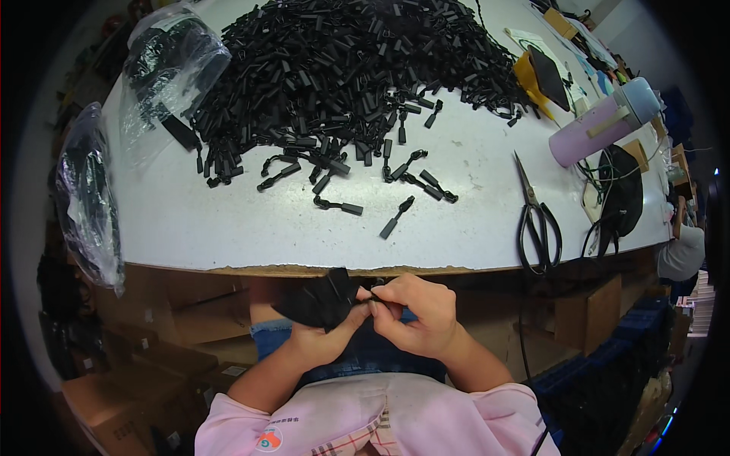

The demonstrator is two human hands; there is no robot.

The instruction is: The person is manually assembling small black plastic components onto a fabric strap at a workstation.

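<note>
My left hand (327,340) is closed on a folded piece of black fabric (319,300) just off the table's near edge, above my lap. Fingertips of my right hand (418,315) meet the left thumb in a pinch at the fabric's right end. A small dark bit shows at the pinch, too covered to make out. Beyond the hands, several loose black cord pulls (395,218), each a flat tab with a looped cord, lie on the white table (266,235). A large heap of the same pulls (342,68) fills the table's far part.
Black-handled scissors (537,228) lie at the right, tips pointing away. Behind them are a pink bottle (597,129), a phone (549,80) on a yellow stand and a black pouch (622,190). Clear plastic bags (163,76) of black goods sit at the left. Cardboard boxes (144,395) stand below.
</note>
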